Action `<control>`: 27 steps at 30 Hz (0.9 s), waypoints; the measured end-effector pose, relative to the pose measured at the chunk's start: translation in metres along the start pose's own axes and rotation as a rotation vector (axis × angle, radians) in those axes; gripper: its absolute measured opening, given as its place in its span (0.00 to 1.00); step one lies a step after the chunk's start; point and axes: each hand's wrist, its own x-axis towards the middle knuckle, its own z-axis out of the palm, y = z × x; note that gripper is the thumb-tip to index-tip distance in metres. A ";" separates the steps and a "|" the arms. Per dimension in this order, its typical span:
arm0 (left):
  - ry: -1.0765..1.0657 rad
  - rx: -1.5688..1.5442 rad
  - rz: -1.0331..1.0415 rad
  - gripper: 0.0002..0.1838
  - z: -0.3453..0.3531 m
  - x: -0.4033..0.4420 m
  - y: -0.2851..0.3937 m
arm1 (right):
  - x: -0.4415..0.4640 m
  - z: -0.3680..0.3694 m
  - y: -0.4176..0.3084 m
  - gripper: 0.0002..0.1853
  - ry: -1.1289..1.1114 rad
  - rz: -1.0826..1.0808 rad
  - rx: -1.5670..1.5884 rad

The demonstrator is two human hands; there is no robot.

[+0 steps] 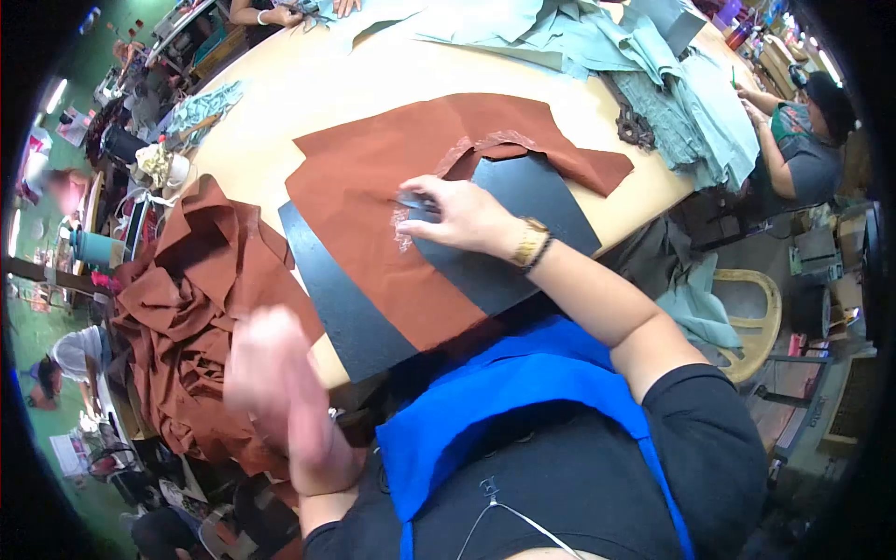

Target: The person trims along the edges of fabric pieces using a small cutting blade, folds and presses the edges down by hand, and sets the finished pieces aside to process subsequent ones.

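A reddish-brown sheet of leather or fabric (373, 196) lies over a dark flat board (523, 215) on the table. My right hand (457, 215) is above the sheet's inner edge, fingers curled and thumb opposite. Something small and dark bluish shows between those fingers, but I cannot make out what it is. Whitish scribbled marks (401, 231) run along the sheet beside the fingertips. My left hand (271, 369) is smeared by motion near the table's front left edge, in front of a crumpled heap of the same brown material (191, 317).
Pale green sheets (579, 37) cover the table's far side and hang over its right corner. At the far left a person's hands (280, 14) work at the table edge. Another person (812, 140) sits at the right. A yellowish plastic chair (770, 313) stands at right.
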 end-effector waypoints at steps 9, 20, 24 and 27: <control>-0.050 0.369 1.003 0.10 -0.037 0.070 0.126 | 0.030 0.075 -0.036 0.26 -0.313 -0.241 -0.156; 0.046 0.246 1.028 0.04 -0.032 0.075 0.122 | -0.031 -0.068 0.016 0.23 0.186 0.007 -0.215; -0.104 0.064 0.418 0.14 0.021 0.049 0.049 | -0.064 -0.127 0.084 0.24 0.398 0.391 -0.343; -0.360 0.402 -0.037 0.21 0.066 0.034 -0.070 | -0.083 -0.136 0.122 0.23 0.235 0.539 -0.286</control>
